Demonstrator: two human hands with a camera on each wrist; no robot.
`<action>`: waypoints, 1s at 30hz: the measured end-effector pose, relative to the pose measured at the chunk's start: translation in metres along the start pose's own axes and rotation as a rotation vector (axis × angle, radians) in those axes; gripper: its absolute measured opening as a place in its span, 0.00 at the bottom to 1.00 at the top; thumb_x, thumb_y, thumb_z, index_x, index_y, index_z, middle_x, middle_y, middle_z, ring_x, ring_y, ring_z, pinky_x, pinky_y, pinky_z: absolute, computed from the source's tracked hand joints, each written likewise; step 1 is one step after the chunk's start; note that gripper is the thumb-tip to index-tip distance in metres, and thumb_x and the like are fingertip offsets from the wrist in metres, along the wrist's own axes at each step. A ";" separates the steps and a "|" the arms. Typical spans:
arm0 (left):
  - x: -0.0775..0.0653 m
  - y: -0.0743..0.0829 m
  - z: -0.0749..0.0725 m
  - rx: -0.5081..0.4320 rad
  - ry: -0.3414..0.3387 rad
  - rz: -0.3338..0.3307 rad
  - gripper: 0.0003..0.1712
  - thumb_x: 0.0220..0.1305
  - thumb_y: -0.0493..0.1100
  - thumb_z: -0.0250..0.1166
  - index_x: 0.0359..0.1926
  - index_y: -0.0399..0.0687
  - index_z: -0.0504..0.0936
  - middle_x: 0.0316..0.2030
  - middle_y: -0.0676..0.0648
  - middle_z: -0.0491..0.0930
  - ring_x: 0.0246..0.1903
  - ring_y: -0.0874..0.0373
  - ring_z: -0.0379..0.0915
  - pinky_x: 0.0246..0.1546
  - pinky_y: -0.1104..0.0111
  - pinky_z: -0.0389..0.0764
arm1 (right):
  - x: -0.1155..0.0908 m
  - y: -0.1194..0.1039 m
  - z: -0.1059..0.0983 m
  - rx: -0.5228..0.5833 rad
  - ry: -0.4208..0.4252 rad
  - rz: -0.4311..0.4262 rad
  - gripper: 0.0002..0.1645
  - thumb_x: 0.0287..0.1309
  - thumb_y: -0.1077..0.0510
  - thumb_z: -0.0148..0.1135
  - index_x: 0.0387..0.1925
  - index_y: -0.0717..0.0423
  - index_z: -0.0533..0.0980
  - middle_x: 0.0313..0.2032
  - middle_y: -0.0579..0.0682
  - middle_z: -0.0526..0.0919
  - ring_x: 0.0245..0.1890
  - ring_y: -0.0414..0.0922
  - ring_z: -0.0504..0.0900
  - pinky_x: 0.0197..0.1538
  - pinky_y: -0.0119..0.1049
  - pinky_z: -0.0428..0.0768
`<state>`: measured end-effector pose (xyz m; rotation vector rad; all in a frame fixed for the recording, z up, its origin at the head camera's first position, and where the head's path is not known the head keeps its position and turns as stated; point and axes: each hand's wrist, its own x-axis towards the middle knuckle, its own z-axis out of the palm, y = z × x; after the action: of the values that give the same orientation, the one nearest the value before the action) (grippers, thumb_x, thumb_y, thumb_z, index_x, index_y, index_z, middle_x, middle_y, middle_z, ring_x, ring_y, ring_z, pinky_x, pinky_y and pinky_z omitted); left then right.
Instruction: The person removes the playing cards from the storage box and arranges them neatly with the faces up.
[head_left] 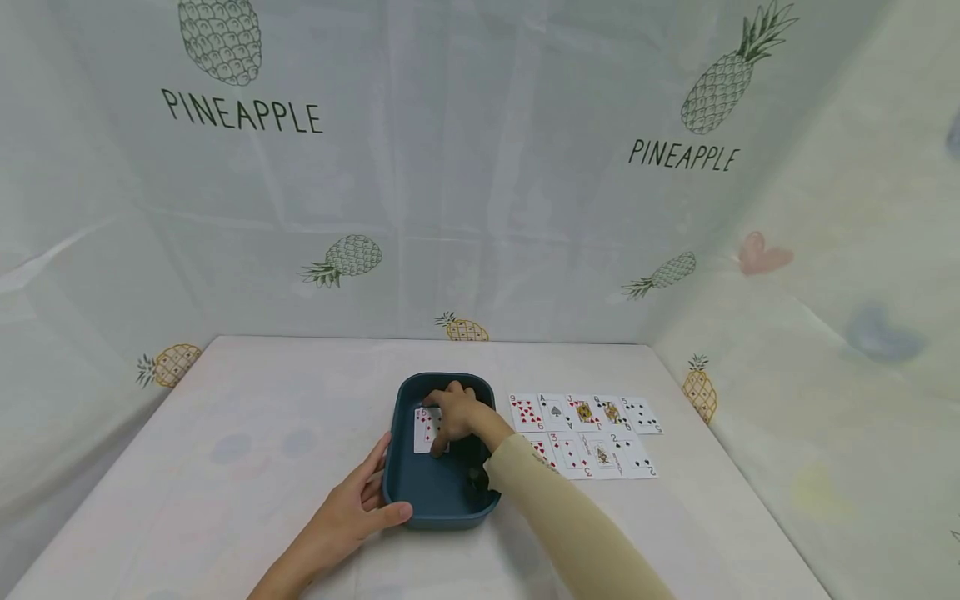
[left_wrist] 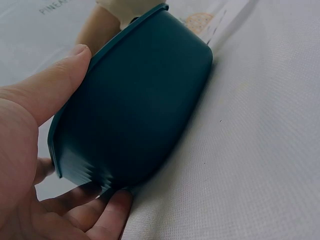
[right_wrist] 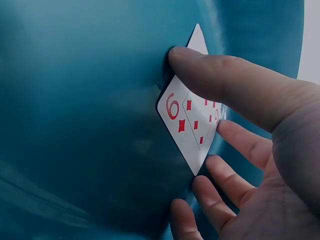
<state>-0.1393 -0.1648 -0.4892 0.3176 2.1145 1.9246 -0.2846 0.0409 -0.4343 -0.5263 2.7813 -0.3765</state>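
Observation:
A dark teal plastic bin (head_left: 435, 492) stands on the table in the head view. Around its left near corner my left hand (head_left: 348, 512) holds it, thumb on the rim and fingers against the outer side, as the left wrist view shows on the bin wall (left_wrist: 135, 95). My right hand (head_left: 459, 417) reaches down inside the bin. There it grips a six of diamonds playing card (right_wrist: 182, 115) lying face up, with the thumb over one edge and fingertips at the opposite edge. In the head view this hand partly covers the card (head_left: 423, 429).
To the right of the bin, several face-up playing cards (head_left: 583, 411) lie in two rows on the white-covered table (head_left: 300, 392). My right sleeve (head_left: 570, 517) overlaps the lower row's left end. A pineapple-print cloth (head_left: 465, 208) hangs behind the table.

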 end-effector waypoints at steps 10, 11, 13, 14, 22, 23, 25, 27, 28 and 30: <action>0.000 0.000 -0.001 0.001 0.001 -0.008 0.57 0.71 0.44 0.73 0.87 0.64 0.45 0.81 0.33 0.56 0.75 0.39 0.66 0.60 0.68 0.83 | -0.003 0.000 -0.009 -0.018 -0.027 -0.037 0.49 0.46 0.47 0.88 0.71 0.41 0.77 0.65 0.55 0.73 0.57 0.53 0.72 0.66 0.61 0.77; 0.000 0.001 0.000 0.003 0.004 -0.010 0.57 0.71 0.45 0.73 0.87 0.64 0.45 0.81 0.33 0.56 0.75 0.39 0.66 0.60 0.68 0.83 | -0.003 0.000 -0.010 -0.014 -0.030 -0.046 0.49 0.46 0.47 0.87 0.71 0.41 0.76 0.65 0.55 0.74 0.57 0.54 0.73 0.66 0.61 0.77; 0.000 0.001 0.000 0.010 0.009 -0.014 0.57 0.70 0.45 0.74 0.87 0.65 0.45 0.81 0.33 0.56 0.75 0.39 0.66 0.60 0.67 0.83 | -0.004 0.001 -0.014 0.002 -0.033 -0.068 0.49 0.47 0.48 0.87 0.71 0.42 0.76 0.65 0.55 0.75 0.57 0.53 0.74 0.66 0.59 0.78; 0.000 0.002 0.000 0.013 0.010 -0.016 0.57 0.70 0.46 0.74 0.87 0.65 0.45 0.81 0.33 0.56 0.75 0.39 0.66 0.61 0.67 0.83 | -0.005 0.001 -0.017 0.017 -0.034 -0.082 0.49 0.47 0.49 0.86 0.72 0.43 0.76 0.65 0.55 0.76 0.57 0.52 0.75 0.67 0.58 0.78; 0.000 0.003 -0.001 0.002 -0.003 -0.009 0.57 0.71 0.44 0.73 0.87 0.64 0.45 0.81 0.33 0.56 0.75 0.39 0.66 0.60 0.68 0.83 | -0.017 -0.001 -0.034 0.063 0.002 -0.203 0.49 0.48 0.53 0.86 0.72 0.51 0.75 0.66 0.58 0.78 0.60 0.50 0.78 0.67 0.50 0.79; 0.000 0.002 -0.001 -0.002 -0.006 -0.006 0.57 0.71 0.44 0.73 0.87 0.64 0.45 0.81 0.33 0.56 0.75 0.39 0.66 0.61 0.68 0.83 | -0.019 -0.001 -0.036 0.063 0.009 -0.214 0.49 0.49 0.53 0.86 0.72 0.52 0.75 0.67 0.58 0.78 0.60 0.50 0.78 0.67 0.50 0.79; 0.000 0.002 -0.001 -0.003 -0.010 -0.003 0.57 0.71 0.44 0.73 0.87 0.64 0.45 0.81 0.33 0.56 0.75 0.39 0.66 0.60 0.68 0.83 | -0.024 -0.001 -0.039 0.054 0.021 -0.236 0.49 0.49 0.52 0.86 0.72 0.51 0.75 0.67 0.57 0.77 0.59 0.49 0.79 0.66 0.48 0.80; 0.000 0.001 -0.001 -0.003 -0.011 -0.003 0.57 0.71 0.44 0.73 0.87 0.65 0.45 0.81 0.33 0.55 0.75 0.39 0.65 0.60 0.68 0.83 | -0.029 -0.002 -0.043 0.053 0.029 -0.262 0.49 0.48 0.52 0.87 0.72 0.51 0.75 0.66 0.56 0.77 0.55 0.48 0.79 0.62 0.46 0.82; 0.000 0.001 -0.001 -0.002 -0.009 -0.004 0.57 0.71 0.44 0.73 0.87 0.65 0.45 0.81 0.33 0.56 0.75 0.39 0.65 0.60 0.68 0.83 | -0.033 -0.001 -0.046 0.058 0.030 -0.278 0.49 0.49 0.52 0.87 0.72 0.51 0.75 0.66 0.56 0.77 0.53 0.47 0.78 0.60 0.44 0.82; 0.000 0.002 0.000 0.001 -0.004 -0.007 0.57 0.71 0.45 0.73 0.87 0.65 0.45 0.81 0.33 0.56 0.75 0.39 0.66 0.60 0.68 0.83 | -0.041 0.001 -0.051 0.067 0.034 -0.313 0.49 0.50 0.52 0.87 0.73 0.51 0.75 0.64 0.57 0.77 0.50 0.47 0.78 0.55 0.41 0.83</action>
<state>-0.1390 -0.1651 -0.4875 0.3138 2.1116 1.9174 -0.2651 0.0677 -0.3779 -0.9500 2.7075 -0.5478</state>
